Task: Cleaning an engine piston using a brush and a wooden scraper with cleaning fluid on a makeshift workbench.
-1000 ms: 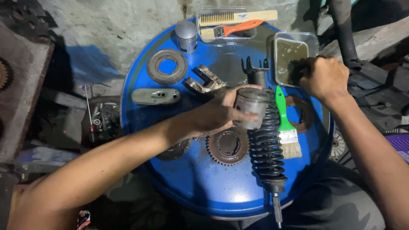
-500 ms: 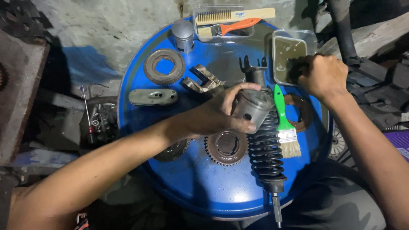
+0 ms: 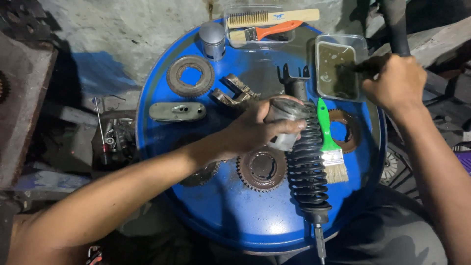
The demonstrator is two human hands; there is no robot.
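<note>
My left hand (image 3: 252, 128) grips a grey metal piston (image 3: 283, 125) above the middle of a blue drum top (image 3: 235, 216). Right beside the piston lies a black coil-spring shock absorber (image 3: 306, 162). My right hand (image 3: 395, 81) holds a dark brush (image 3: 360, 67) whose tip dips into a clear rectangular tray of murky liquid (image 3: 338, 64) at the drum's far right. A green-handled paintbrush (image 3: 329, 142) rests to the right of the shock absorber.
On the drum lie a second piston (image 3: 212, 39), a toothed ring (image 3: 190, 76), rusty gears (image 3: 262, 168), a grey cover plate (image 3: 177, 112), a metal bracket (image 3: 234, 91) and a rusty disc (image 3: 346, 130). A wire brush (image 3: 272, 17) and an orange-handled brush (image 3: 267, 32) sit in a clear tray.
My left hand has tilted the piston slightly. My right hand stays at the liquid tray with the brush.
</note>
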